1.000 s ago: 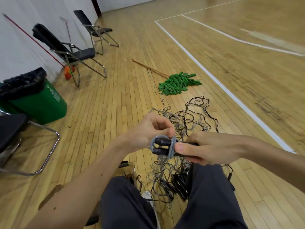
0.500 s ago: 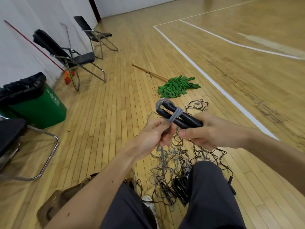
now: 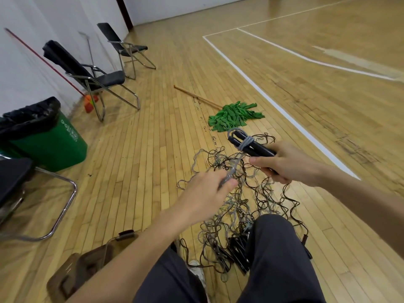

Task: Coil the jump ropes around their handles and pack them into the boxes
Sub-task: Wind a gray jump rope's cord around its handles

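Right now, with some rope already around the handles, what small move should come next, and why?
Probably carry one more turn over the black handles: the left hand pinches the grey rope taut below them, the right hand grips them together, and much rope lies loose on the floor.

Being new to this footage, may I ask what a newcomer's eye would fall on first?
The right hand holds a pair of black handles at centre, with grey rope coiled round them, while the left hand pinches its free strand. Below them lies a tangled pile of ropes, and a green mop lies beyond.
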